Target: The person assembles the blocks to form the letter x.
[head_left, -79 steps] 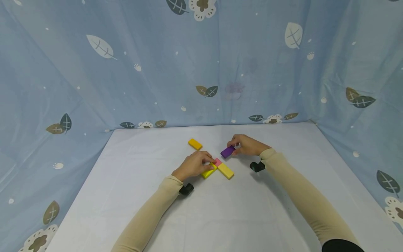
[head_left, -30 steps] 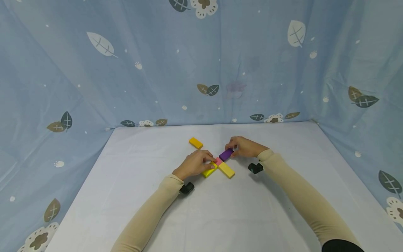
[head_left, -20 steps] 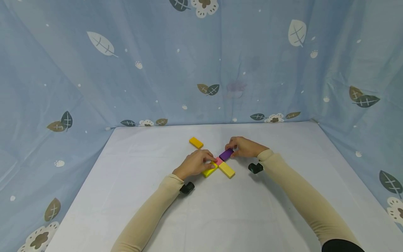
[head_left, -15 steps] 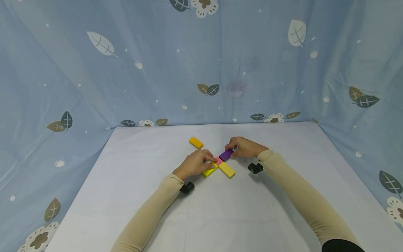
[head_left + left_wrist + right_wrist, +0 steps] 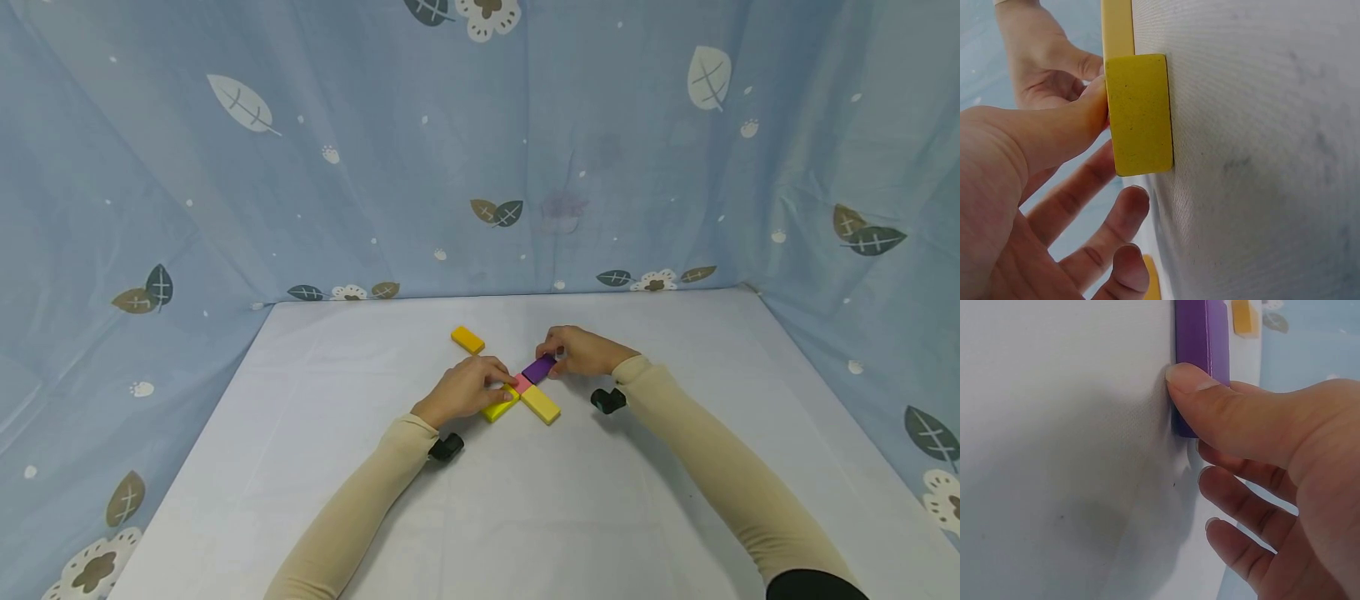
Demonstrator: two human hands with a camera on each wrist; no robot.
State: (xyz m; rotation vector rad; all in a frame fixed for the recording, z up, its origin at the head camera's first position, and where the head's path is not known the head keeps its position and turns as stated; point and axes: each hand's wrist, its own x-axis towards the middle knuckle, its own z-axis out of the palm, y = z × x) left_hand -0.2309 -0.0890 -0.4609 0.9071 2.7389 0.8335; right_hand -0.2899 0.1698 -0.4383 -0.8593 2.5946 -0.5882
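Note:
My left hand (image 5: 461,392) grips a bright yellow block (image 5: 498,409), its thumb on the block's upper edge in the left wrist view. At that block's far end lies a small pink block (image 5: 522,383), with my left index fingertip right at it. The right hand (image 5: 587,350) pinches a purple block (image 5: 538,368) by its outer end; in the right wrist view the thumb (image 5: 1194,378) lies along one side. The purple block's inner end meets the pink one. A paler yellow block (image 5: 541,405) extends from the pink block toward the near right.
An orange-yellow block (image 5: 468,340) lies apart on the white table (image 5: 525,517), beyond my left hand. A blue leaf-patterned curtain (image 5: 375,167) hangs around the back and sides. Small black devices (image 5: 607,401) sit under both wrists.
Over the earliest frames, my right hand brought the purple block down and left until it met the pink block. Both hands have stayed almost still since then.

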